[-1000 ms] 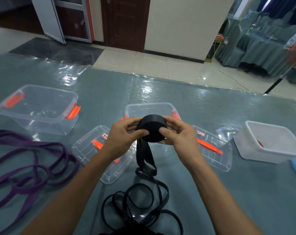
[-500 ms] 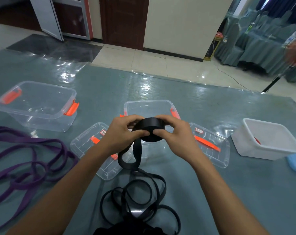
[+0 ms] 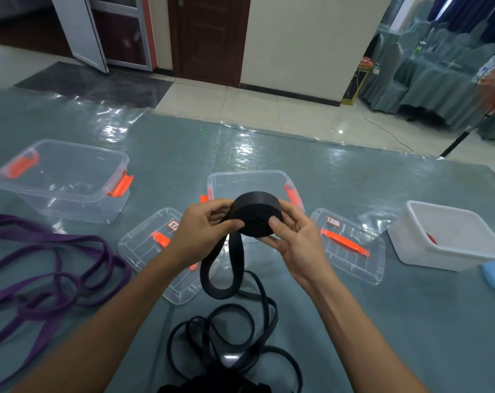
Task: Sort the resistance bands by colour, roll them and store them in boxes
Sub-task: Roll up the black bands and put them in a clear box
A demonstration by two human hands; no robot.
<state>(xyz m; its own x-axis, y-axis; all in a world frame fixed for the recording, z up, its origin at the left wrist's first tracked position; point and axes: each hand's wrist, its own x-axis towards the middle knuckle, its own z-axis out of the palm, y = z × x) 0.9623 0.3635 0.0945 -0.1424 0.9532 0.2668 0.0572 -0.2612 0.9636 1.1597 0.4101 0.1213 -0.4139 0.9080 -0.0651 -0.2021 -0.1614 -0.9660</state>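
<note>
The grey-green surface (image 3: 354, 194) lies under a shiny clear sheet. On its left side sprawl the loose purple bands (image 3: 42, 279). Behind them stands a large clear box (image 3: 62, 180) with orange clasps. A white box (image 3: 444, 236) sits far right, and a smaller clear box (image 3: 252, 180) stands in the middle. Flat in front of the smaller box are a left lid (image 3: 150, 251) and a right lid (image 3: 351, 245). Loose black bands (image 3: 226, 336) tangle at the near edge. Above them, the left hand (image 3: 201, 231) and right hand (image 3: 294, 239) each curl fingers and thumb round the black roll (image 3: 257, 217). It is held up in front of the middle box, its unrolled tail (image 3: 220, 279) looping down.
</note>
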